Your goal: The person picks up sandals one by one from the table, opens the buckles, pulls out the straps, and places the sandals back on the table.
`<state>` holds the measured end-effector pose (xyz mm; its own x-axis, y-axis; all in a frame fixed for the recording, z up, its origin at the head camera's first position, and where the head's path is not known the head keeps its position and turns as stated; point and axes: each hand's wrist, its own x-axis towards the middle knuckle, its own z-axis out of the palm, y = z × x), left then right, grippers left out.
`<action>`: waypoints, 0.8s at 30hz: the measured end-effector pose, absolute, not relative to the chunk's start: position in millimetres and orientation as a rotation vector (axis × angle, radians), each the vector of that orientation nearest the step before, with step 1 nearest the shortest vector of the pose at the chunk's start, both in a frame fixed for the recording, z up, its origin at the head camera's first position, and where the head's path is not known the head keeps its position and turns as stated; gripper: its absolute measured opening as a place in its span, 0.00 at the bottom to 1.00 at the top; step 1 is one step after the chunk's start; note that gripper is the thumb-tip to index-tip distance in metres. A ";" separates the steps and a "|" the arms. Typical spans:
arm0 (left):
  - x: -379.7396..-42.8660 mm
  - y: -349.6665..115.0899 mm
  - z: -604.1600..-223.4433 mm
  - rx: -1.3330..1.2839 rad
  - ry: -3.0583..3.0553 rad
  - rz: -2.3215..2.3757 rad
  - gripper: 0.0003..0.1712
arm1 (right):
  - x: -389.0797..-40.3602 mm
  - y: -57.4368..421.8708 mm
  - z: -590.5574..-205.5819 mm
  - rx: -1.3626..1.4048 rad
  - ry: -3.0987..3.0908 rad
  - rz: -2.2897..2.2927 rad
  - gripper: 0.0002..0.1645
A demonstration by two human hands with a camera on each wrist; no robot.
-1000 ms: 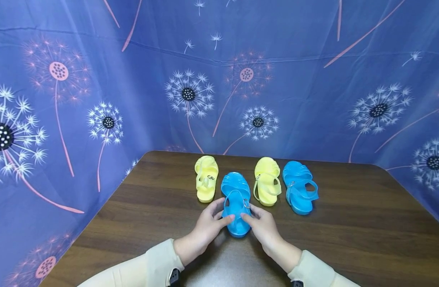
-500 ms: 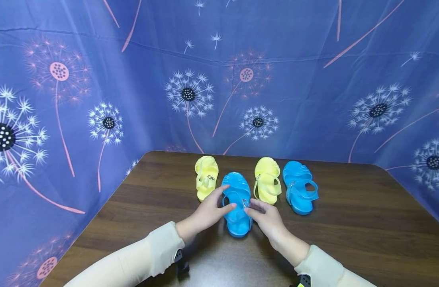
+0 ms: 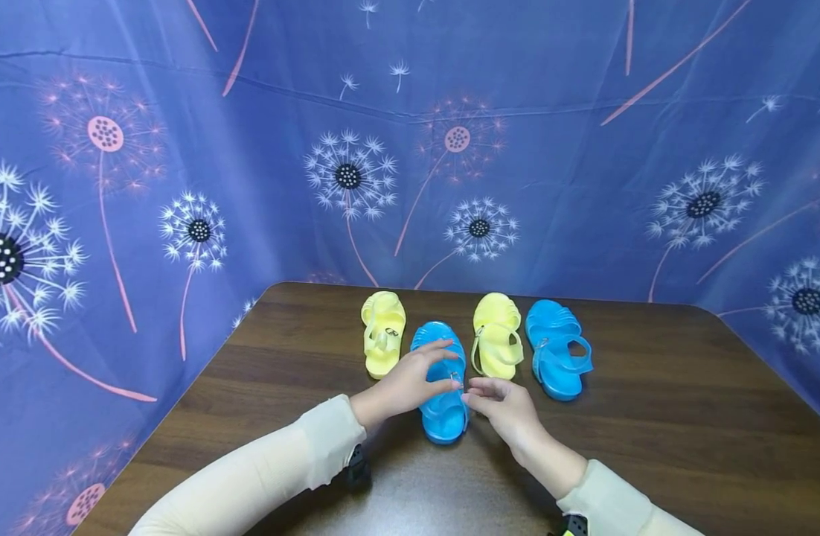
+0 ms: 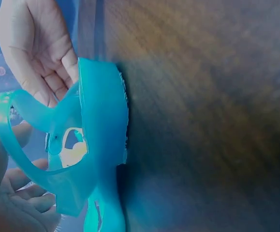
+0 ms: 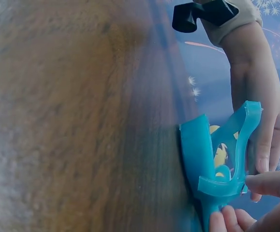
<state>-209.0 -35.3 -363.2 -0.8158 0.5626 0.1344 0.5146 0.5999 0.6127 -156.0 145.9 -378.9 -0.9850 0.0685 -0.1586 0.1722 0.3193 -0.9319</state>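
A blue jelly sandal (image 3: 443,426) lies on the table, toe pointing away and heel toward me. My left hand (image 3: 410,381) reaches across its upper part from the left, fingers extended over the straps and thumb toward the buckle side. At the sandal's right side, my right hand (image 3: 507,411) pinches the ankle strap (image 5: 222,187) near the buckle between thumb and fingers. The heel strap (image 4: 4,113) stands up in a loop in the left wrist view. Most of the buckle is hidden by the hands.
Farther back stand a yellow sandal (image 3: 383,361) on the left, another yellow sandal (image 3: 495,309) right of centre, and a second blue sandal (image 3: 559,357) beside it. The brown wooden table (image 3: 651,417) meets a blue dandelion-print cloth (image 3: 571,186) behind.
Both hands were at the sandal's sides near the heel. My left hand has moved up and right over it; my right hand has shifted slightly right, by the buckle.
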 end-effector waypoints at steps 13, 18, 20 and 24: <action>-218.5 -26.3 -366.1 0.977 2.788 0.848 0.16 | -155.4 144.2 -384.0 0.223 2.368 -1.897 0.17; -219.0 -27.7 -370.8 0.922 2.744 1.007 0.13 | -156.9 142.5 -384.8 0.263 2.360 -1.908 0.15; -219.4 -27.9 -373.0 0.912 2.733 1.060 0.13 | -157.2 142.4 -384.7 0.285 2.363 -1.899 0.14; -221.2 -27.9 -376.6 0.898 2.728 1.112 0.10 | -157.6 142.7 -383.7 0.344 2.357 -1.890 0.12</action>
<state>-221.2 -27.9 -376.6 -0.8283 0.5383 0.1555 0.4936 0.5696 0.6573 -157.6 142.7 -383.7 -0.9694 0.1123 -0.2184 0.2376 0.2033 -0.9498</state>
